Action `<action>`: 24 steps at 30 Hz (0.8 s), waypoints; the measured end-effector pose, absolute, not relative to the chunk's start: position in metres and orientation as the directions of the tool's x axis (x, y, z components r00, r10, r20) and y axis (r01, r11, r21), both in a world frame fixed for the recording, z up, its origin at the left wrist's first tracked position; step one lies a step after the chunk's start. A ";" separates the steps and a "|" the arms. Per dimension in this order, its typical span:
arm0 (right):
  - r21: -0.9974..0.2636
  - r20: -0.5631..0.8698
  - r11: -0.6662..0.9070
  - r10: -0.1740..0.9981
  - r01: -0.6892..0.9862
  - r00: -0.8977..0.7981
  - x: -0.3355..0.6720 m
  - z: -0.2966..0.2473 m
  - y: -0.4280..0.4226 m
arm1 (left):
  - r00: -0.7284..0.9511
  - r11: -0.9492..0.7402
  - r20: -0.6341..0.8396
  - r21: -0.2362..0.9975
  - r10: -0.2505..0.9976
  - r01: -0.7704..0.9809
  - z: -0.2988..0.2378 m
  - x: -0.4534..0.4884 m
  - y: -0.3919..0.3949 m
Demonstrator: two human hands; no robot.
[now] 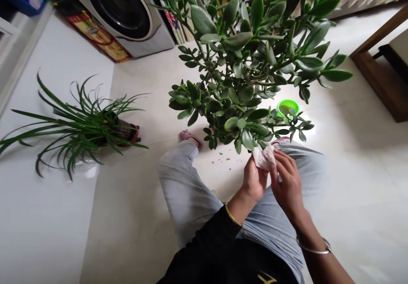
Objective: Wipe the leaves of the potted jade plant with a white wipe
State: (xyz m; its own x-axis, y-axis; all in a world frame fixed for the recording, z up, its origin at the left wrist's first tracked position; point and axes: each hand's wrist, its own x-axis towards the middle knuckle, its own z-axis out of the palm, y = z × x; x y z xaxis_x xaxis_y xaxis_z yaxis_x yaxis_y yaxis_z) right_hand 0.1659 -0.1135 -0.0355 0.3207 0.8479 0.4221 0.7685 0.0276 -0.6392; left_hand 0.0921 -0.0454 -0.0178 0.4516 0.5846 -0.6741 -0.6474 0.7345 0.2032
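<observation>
Both my hands meet low in front of a big jade plant (245, 59) with thick oval leaves. My left hand (253, 180) is closed around a crumpled white wipe (263, 156). My right hand (287, 180) pinches the same wipe from the right, fingers pressed on it. The wipe sits just under the plant's lowest leaves. My knees in grey trousers spread to either side of the plant.
A long-leaved grassy plant (79, 125) in a dark pot stands on the floor at left. A small green bowl (287, 107) lies behind the jade plant. A washing machine (124, 10) is at the back, a wooden frame (379, 67) at right. Small crumbs dot the white tiles.
</observation>
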 end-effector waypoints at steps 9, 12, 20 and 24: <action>-0.992 -0.092 -0.127 0.542 -0.027 0.836 0.150 -0.092 -0.134 | 0.304 0.661 -0.660 0.395 0.687 -0.638 -0.045 0.073 -0.070; -0.986 -0.018 -0.146 0.595 0.086 0.803 0.144 -0.114 -0.118 | 0.206 0.609 -0.668 0.451 0.715 -0.652 -0.060 0.079 -0.054; -0.966 0.115 -0.086 0.699 0.242 0.706 0.124 -0.123 -0.072 | 0.272 0.576 -0.565 0.476 0.779 -0.665 -0.079 0.075 -0.011; -0.895 0.213 -0.100 0.758 0.434 0.616 0.112 -0.123 -0.069 | 0.240 0.639 -0.663 0.462 0.709 -0.615 -0.079 0.070 -0.003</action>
